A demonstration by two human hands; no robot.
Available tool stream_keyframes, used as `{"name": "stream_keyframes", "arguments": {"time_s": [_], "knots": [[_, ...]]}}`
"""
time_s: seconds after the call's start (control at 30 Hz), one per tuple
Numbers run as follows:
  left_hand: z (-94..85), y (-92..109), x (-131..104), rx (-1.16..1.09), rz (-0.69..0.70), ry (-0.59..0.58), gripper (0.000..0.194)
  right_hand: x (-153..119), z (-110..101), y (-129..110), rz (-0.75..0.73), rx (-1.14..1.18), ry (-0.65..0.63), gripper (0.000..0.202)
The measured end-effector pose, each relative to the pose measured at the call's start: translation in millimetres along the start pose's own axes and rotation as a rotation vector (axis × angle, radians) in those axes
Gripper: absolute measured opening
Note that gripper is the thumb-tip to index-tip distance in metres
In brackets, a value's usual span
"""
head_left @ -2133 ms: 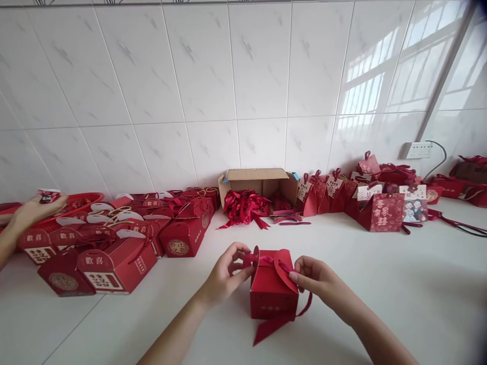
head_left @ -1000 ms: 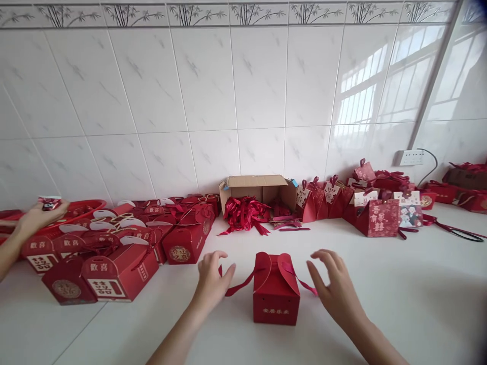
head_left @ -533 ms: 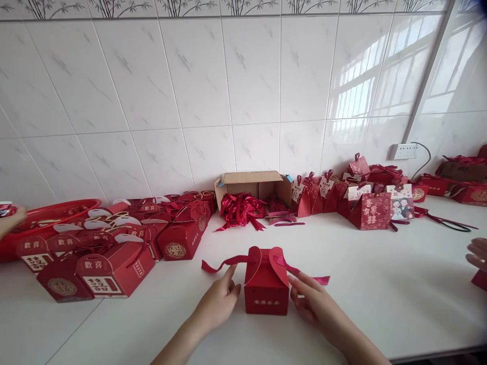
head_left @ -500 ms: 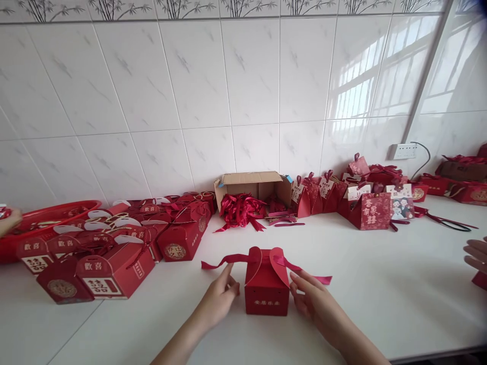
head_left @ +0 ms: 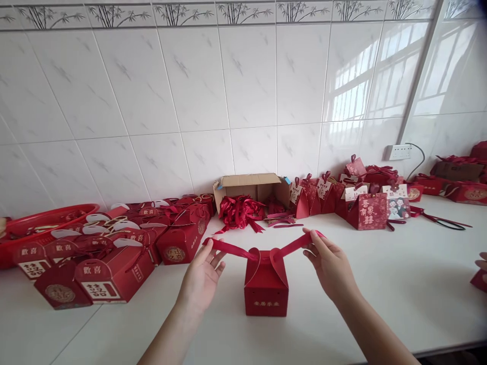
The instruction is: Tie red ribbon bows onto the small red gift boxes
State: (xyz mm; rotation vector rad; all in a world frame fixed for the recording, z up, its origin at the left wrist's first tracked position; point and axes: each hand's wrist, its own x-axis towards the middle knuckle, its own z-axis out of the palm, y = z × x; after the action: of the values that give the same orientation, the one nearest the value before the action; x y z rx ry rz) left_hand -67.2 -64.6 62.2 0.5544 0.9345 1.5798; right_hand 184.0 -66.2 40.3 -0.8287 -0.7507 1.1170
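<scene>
A small red gift box point(head_left: 266, 294) with gold characters stands upright on the white table in front of me. One red ribbon point(head_left: 232, 248) passes through the curved flaps at its top, an end running out to each side. My left hand point(head_left: 201, 274) pinches the left end between thumb and finger, raised to the left of the box. On the other side, my right hand point(head_left: 329, 261) grips the right end the same way. Both ends are lifted and fairly taut, and neither hand touches the box itself.
Many red boxes point(head_left: 114, 276) crowd the left, beside a red basin point(head_left: 72, 215). Behind, a cardboard box point(head_left: 247, 180) lies open with loose red ribbons point(head_left: 239, 210). Triangular red boxes point(head_left: 371, 210) stand at back right. Another person's fingers point(head_left: 482, 263) show at the right edge.
Both my hands have moved from beside the box up and outward and taken hold of the ribbon ends, which are now lifted and straighter. The box has stayed in place.
</scene>
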Motion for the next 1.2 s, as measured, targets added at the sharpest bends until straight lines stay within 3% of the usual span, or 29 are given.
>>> {"name": "stream_keyframes", "arguments": {"time_s": [0.2, 0.43, 0.57, 0.7, 0.93, 1.2], "knots": [[1.0, -4.3, -4.0, 0.065, 0.028, -0.068, 0.022, 5.0, 6.5, -17.6, -0.12, -0.073, -0.019, 0.032], [8.9, 5.8, -6.7, 0.11, 0.211, -0.102, 0.019, 7.3, 10.8, -24.9, -0.173, -0.109, -0.019, 0.032], [24.1, 19.7, -12.4, 0.272, 0.403, -0.155, 0.022, 13.1, 19.8, -38.2, -0.269, -0.164, -0.062, 0.031], [47.1, 34.7, -16.2, 0.389, 0.508, -0.233, 0.027, 19.5, 37.8, -55.5, -0.344, -0.252, -0.167, 0.035], [79.4, 53.0, -16.8, 0.426, 0.561, -0.342, 0.034, 22.3, 70.2, -81.4, -0.414, -0.321, -0.355, 0.028], [93.5, 64.6, -21.2, 0.418, 0.574, -0.407, 0.033, 18.7, 84.0, -92.9, -0.326, -0.288, -0.476, 0.027]]}}
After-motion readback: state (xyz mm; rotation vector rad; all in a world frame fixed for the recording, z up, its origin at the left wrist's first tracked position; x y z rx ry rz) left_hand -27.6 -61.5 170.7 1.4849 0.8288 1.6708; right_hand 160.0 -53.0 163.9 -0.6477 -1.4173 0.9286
